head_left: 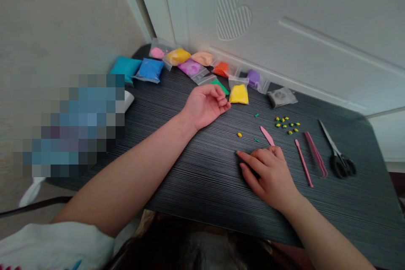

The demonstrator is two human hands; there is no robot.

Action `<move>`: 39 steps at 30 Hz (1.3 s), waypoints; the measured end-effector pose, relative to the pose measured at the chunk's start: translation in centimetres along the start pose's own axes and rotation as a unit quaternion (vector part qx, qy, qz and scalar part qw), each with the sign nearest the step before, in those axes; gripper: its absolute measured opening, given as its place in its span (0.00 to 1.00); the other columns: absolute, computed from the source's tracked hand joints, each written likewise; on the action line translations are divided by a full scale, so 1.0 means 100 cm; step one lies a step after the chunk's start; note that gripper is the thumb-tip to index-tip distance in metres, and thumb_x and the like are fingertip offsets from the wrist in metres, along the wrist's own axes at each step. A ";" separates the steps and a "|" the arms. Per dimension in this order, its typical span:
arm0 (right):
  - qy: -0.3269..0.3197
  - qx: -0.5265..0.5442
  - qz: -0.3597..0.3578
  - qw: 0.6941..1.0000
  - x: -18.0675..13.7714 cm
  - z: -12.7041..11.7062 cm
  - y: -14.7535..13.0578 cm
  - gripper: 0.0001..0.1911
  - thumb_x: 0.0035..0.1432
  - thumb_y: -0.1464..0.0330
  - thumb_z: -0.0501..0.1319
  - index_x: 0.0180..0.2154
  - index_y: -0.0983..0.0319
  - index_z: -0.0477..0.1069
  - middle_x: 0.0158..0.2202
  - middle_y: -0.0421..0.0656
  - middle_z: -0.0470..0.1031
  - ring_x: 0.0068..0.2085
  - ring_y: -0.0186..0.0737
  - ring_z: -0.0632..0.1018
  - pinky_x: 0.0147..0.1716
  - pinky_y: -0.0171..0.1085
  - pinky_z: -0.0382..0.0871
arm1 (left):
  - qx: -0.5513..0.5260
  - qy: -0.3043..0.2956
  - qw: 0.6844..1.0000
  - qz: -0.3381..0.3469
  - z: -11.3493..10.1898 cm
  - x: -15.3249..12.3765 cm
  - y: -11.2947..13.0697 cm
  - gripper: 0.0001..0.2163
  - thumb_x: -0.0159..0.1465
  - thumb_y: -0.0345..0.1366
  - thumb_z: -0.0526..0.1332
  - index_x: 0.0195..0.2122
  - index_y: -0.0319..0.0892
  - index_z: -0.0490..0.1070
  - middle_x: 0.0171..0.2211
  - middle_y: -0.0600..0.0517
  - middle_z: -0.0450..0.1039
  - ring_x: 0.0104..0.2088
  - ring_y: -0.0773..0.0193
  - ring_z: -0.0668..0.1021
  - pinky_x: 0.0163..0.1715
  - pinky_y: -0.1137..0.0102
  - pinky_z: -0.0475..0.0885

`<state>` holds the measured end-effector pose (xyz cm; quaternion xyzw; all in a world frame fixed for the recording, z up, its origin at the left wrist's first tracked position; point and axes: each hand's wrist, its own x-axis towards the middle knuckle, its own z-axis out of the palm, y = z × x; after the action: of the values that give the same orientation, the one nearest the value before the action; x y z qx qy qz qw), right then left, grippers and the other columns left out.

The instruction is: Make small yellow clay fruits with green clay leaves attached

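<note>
My left hand [207, 105] rests palm up on the dark table, its fingers loosely curled and nothing visible in them. Just beyond it lie a green clay packet [220, 86] and a yellow clay packet [238, 94]. My right hand [268, 175] lies palm down, index finger stretched to the tabletop and thumb apart from it. Whether anything tiny is under the index fingertip, I cannot tell. A pink plastic knife [266, 135] runs partly behind the right hand's knuckles. Near the fingers are a small yellow clay piece [239, 135] and green slivers [256, 140].
Several small yellow-and-green clay pieces [284, 126] sit grouped right of centre. Further right lie a pink stick tool [304, 164], pink tweezers [314, 154] and black-handled scissors [338, 158]. More clay bags, including a blue one [149, 70], line the back by a white panel [284, 46]. A blurred patch covers the left.
</note>
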<state>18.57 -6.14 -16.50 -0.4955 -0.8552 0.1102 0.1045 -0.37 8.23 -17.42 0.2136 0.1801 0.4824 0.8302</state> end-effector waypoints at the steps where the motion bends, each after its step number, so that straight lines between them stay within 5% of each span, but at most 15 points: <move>1: 0.003 -0.002 -0.001 1.000 0.000 0.000 0.000 0.15 0.58 0.66 0.53 0.48 0.57 0.67 0.32 0.41 0.70 0.34 0.36 0.69 0.40 0.44 0.54 | 0.000 0.002 1.000 0.000 0.000 0.000 0.000 0.08 0.47 0.23 0.50 0.16 0.35 0.65 0.15 0.53 0.58 0.19 0.71 0.65 0.30 0.69 0.69; 22: -0.012 -0.045 -0.013 0.999 0.000 0.000 0.000 0.17 0.58 0.65 0.52 0.49 0.58 0.66 0.32 0.41 0.71 0.34 0.37 0.68 0.40 0.44 0.52 | 0.011 0.012 1.000 0.000 0.001 0.000 0.000 0.07 0.47 0.23 0.50 0.16 0.36 0.64 0.15 0.54 0.58 0.19 0.71 0.65 0.30 0.70 0.69; 39: 0.045 -0.006 0.014 0.999 0.002 -0.001 0.000 0.12 0.58 0.66 0.54 0.44 0.58 0.69 0.32 0.41 0.72 0.34 0.37 0.70 0.39 0.41 0.54 | 0.003 0.041 0.999 -0.002 0.005 -0.001 0.000 0.08 0.48 0.23 0.49 0.15 0.37 0.62 0.15 0.54 0.57 0.18 0.70 0.66 0.28 0.69 0.70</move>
<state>18.49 -5.95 -16.40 -0.5123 -0.8435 0.0838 0.1379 -0.17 8.05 -17.01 0.1958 0.2154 0.4890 0.8223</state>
